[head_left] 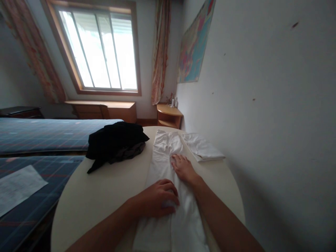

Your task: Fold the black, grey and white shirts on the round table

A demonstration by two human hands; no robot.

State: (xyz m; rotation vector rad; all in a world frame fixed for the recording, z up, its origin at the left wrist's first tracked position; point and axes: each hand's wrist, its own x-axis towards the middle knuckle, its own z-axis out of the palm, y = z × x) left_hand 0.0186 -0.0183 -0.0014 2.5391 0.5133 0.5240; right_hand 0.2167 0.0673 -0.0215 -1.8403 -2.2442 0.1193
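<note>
White trousers [169, 150] lie lengthwise on a round cream table [78, 196], the waist end away from me and the legs running toward me. My right hand [184, 169] rests open on them, palm down with the fingers stretched over the cloth. Nearer to me, my left hand [160, 198] is curled at the middle of the trousers. Its thumb and fingertips come close together on the fabric by the centre line, where they appear to pinch it.
A folded white garment [203, 147] lies at the table's far right, and a heaped black garment [118, 141] at the far left. Plaid mattresses [52, 134] with a paper sheet [22, 187] adjoin the left side. A wall [275, 122] stands close on the right.
</note>
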